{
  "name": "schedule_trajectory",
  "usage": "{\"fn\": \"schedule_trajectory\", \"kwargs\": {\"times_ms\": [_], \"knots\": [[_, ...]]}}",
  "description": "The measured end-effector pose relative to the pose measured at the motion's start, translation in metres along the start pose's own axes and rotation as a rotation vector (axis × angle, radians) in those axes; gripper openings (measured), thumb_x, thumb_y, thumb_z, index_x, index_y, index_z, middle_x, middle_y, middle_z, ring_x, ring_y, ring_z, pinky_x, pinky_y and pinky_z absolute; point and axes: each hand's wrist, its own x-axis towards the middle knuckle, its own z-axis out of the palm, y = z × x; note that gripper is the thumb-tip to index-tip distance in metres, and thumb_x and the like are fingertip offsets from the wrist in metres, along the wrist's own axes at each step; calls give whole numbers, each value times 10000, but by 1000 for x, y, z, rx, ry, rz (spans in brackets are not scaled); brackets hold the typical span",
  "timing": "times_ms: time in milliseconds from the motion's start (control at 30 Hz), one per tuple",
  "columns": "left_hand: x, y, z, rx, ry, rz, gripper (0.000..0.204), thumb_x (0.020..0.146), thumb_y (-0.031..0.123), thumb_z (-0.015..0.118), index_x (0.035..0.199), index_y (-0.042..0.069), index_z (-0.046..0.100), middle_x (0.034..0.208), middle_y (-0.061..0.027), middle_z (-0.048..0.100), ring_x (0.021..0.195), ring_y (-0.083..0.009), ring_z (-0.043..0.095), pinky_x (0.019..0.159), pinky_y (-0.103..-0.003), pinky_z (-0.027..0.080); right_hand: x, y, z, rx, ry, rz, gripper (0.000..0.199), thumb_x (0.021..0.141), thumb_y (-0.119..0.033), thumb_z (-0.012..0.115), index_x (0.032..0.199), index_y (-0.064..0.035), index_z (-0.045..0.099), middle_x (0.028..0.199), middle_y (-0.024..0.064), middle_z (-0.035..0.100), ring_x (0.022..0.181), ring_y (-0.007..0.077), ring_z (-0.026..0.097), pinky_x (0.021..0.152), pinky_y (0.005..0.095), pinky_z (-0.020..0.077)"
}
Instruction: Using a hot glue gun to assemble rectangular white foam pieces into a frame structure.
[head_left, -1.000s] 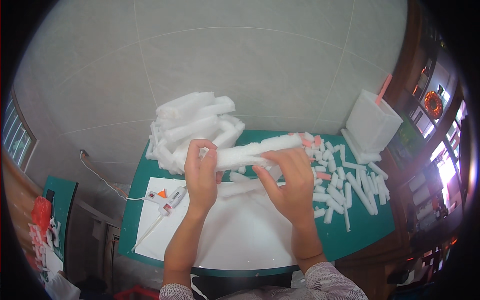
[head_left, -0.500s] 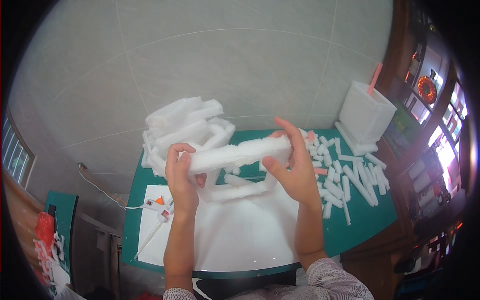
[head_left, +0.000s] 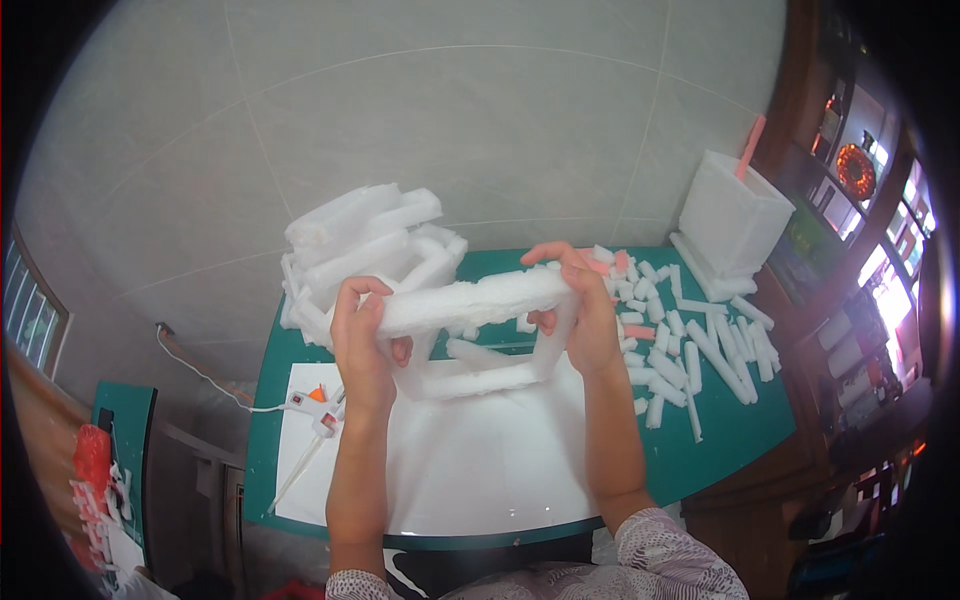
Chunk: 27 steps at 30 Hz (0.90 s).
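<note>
White foam frame [head_left: 480,303] held over the white sheet [head_left: 480,465] on the green counter [head_left: 725,440]; cannot tell whether its lower bar touches. Left hand [head_left: 362,340] grips the frame's left end, right hand [head_left: 595,325] its right end — fingers curled round both. Left of frame: glue gun [head_left: 318,407]. Behind-left: stacked foam pieces [head_left: 362,250]. Right: loose foam sticks [head_left: 707,362] — beyond these, white foam box [head_left: 732,215].

Craft workspace, glue gun [head_left: 319,410], foam pieces [head_left: 717,361]
</note>
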Motion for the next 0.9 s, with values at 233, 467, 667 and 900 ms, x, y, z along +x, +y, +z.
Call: {"fn": "schedule_trajectory", "kwargs": {"times_ms": [233, 467, 667, 900], "knots": [[-6, 1, -4, -20, -15, -1, 197, 928, 251, 455, 984, 66, 496, 658, -44, 514, 493, -85, 434, 443, -231, 323, -1, 3, 2, 25, 44, 29, 352, 887, -322, 407, 1069, -54, 543, 679, 24, 511, 551, 80, 434, 512, 226, 348], [-21, 18, -28, 196, -76, 193, 439, 1021, 380, 306, 1272, 46, 440, 1054, -116, 612, 1048, -188, 537, 953, -317, 373, -2, 7, -10, -56, 135, -50, 414, 926, -364, 362, 1087, -54, 584, 779, 38, 574, 596, 99, 495, 523, 233, 384], [-78, 81, -77, 290, 57, 393, 358, 1012, 304, 427, 1150, -2, 551, 991, -118, 655, 893, -173, 612, 822, -302, 457, 8, -7, -64, 93, -24, -124, 511, 929, -357, 333, 1193, 23, 552, 733, 61, 531, 617, 118, 449, 651, 311, 431], [-247, 76, -200, 334, 790, 465, 220, 962, 177, 477, 871, 2, 574, 643, -33, 507, 570, -117, 491, 531, -254, 392, 3, -20, -43, 76, 46, -44, 510, 948, -325, 335, 1259, 38, 512, 722, 21, 391, 671, 136, 367, 773, 364, 329]]}}
